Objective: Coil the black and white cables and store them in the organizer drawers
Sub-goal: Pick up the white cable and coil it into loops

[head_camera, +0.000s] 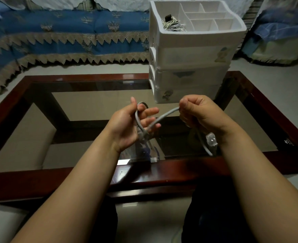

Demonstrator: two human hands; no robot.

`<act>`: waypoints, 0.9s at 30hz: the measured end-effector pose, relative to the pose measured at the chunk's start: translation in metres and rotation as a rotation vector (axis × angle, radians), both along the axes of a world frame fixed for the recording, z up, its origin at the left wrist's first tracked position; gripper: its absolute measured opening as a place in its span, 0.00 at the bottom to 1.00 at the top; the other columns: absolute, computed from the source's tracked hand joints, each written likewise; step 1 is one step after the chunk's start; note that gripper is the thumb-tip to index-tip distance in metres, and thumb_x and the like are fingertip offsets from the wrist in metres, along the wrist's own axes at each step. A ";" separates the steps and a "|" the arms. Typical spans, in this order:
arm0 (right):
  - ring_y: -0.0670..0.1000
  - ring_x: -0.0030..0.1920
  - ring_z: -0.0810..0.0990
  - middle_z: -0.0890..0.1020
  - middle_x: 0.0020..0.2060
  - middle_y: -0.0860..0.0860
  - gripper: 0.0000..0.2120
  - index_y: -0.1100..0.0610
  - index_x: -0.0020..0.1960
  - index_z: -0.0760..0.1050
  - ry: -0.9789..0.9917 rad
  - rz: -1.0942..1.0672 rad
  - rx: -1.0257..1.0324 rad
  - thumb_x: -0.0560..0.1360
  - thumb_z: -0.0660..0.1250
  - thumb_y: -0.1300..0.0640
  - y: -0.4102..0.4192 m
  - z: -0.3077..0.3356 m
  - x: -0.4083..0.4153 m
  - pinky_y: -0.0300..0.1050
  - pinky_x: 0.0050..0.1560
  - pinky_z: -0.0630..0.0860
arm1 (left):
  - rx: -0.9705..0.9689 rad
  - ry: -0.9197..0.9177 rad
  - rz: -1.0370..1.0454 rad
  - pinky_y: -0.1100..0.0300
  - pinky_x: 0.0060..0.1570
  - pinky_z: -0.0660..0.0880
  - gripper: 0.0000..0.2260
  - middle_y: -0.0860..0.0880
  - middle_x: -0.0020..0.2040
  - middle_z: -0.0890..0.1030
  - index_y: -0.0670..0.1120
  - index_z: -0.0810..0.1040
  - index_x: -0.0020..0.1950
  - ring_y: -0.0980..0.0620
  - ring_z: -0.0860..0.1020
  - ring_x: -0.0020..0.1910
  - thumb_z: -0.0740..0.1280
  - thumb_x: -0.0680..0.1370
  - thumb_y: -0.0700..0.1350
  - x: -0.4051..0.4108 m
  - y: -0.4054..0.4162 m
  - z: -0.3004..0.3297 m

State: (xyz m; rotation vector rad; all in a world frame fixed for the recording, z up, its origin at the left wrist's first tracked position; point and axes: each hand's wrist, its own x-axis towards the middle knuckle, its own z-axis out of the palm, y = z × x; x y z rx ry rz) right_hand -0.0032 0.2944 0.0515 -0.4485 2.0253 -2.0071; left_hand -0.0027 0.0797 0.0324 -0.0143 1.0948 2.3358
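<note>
Left hand (130,122) looped by thin pale grey cable (164,116), fingers loosely curled around it; right hand (200,112) clenched on same cable, clear plug (211,139) dangling below wrist. Both held above glass-topped, dark red wooden table (74,102). Behind, white plastic drawer organizer (188,55), coiled cables (172,24) in top tray.

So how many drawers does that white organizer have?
3, stacked under the open top tray: the top drawer just below it, the middle drawer, and the bottom drawer by the glass table. All look closed; contents are hidden.
</note>
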 end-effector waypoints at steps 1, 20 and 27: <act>0.45 0.23 0.65 0.69 0.23 0.46 0.15 0.53 0.30 0.74 -0.019 0.039 -0.016 0.66 0.70 0.43 0.002 0.000 0.000 0.36 0.25 0.61 | 0.016 -0.022 0.078 0.55 0.36 0.80 0.20 0.44 0.42 0.84 0.46 0.69 0.38 0.51 0.81 0.33 0.51 0.82 0.56 0.000 0.002 -0.001; 0.48 0.23 0.73 0.75 0.30 0.54 0.11 0.58 0.48 0.71 -0.056 -0.365 0.158 0.79 0.60 0.49 -0.044 -0.028 -0.007 0.40 0.22 0.69 | 0.173 0.043 -0.241 0.69 0.17 0.62 0.23 0.54 0.20 0.65 0.45 0.72 0.38 0.61 0.63 0.15 0.50 0.81 0.59 0.006 0.005 0.003; 0.53 0.47 0.82 0.78 0.52 0.50 0.10 0.51 0.61 0.70 0.003 -0.405 0.192 0.81 0.57 0.52 -0.057 -0.033 0.000 0.50 0.45 0.82 | 0.092 -0.003 0.146 0.70 0.15 0.62 0.20 0.50 0.26 0.73 0.47 0.66 0.33 0.60 0.62 0.15 0.52 0.83 0.53 0.005 0.010 0.006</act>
